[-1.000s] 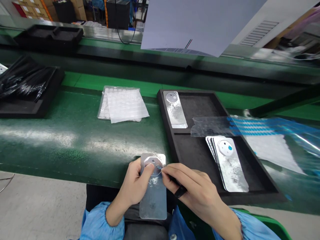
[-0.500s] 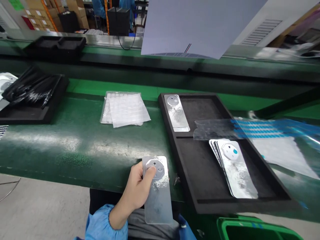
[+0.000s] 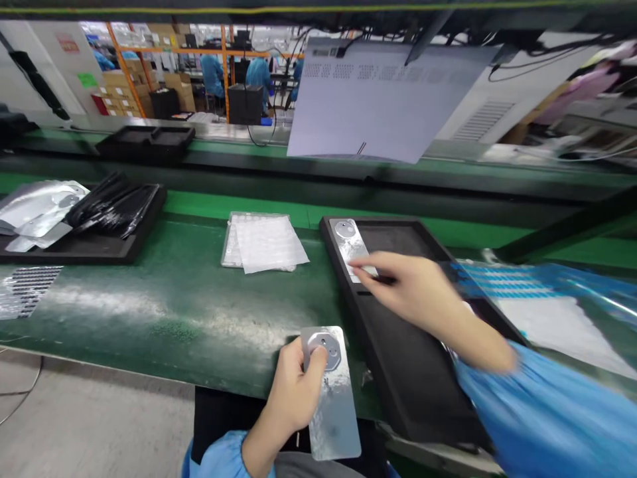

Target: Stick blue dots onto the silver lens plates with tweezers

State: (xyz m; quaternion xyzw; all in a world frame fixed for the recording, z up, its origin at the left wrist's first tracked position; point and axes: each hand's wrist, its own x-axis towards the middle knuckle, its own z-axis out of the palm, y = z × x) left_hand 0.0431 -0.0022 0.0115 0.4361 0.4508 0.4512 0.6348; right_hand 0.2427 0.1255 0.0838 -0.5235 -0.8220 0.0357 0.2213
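My left hand (image 3: 297, 388) is closed around a silvery phone back cover (image 3: 331, 392) with a round camera ring at its top, held over the near edge of the green bench, thumb on the ring. My right hand (image 3: 405, 285) reaches out over the black foam tray (image 3: 398, 372), fingertips close to or touching the lower end of a second silvery cover (image 3: 351, 245) lying in the tray's far compartment. Its fingers look pinched together and are blurred by motion; what they hold, if anything, is hidden. My blue sleeve (image 3: 537, 411) hides the tray's near right part.
A clear blister sheet with white paper (image 3: 263, 242) lies mid-bench. Another black tray (image 3: 79, 245) at left carries black bags and silvery covers. Blue-striped film (image 3: 537, 282) and a white sheet lie at right. A white paper (image 3: 383, 99) hangs above the far conveyor. People in blue stand far behind.
My right hand left the held cover, went out of view, and now reaches forward over the black tray to the far cover. The camera tilted upward. My left hand keeps its grip.
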